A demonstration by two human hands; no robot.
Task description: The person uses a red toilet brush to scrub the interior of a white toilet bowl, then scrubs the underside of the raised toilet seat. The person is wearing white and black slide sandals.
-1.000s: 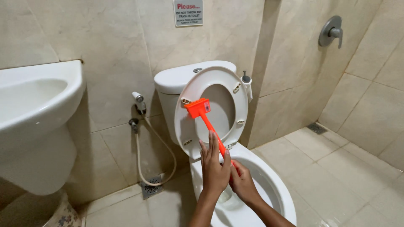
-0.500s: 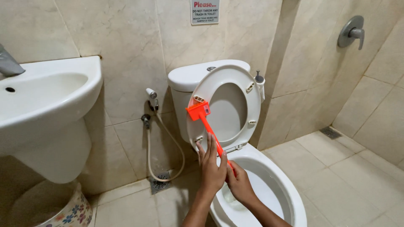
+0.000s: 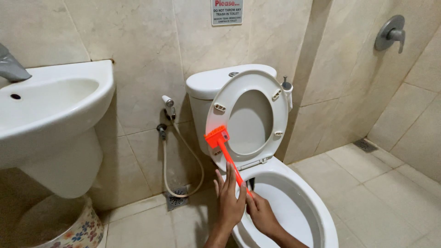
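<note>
A person's left hand (image 3: 229, 202) and right hand (image 3: 260, 212) are both grasping the slim orange plastic toilet brush (image 3: 226, 155) over the white ceramic toilet bowl (image 3: 317, 202), its handle end angling up before the raised white toilet seat (image 3: 248, 120). Behind, a white cistern (image 3: 206, 87) is standing against the beige tiled wall (image 3: 138, 41).

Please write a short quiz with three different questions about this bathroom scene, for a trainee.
1. True or false: the toilet seat is raised.
2. What colour is the brush handle between the hands: A) blue, B) orange, C) white?
3. Fill in: the spray hose hangs on the wall between the sink and the ____.

Key: 1 true. 2 B; left hand and right hand both touch it. 3 toilet.
</note>
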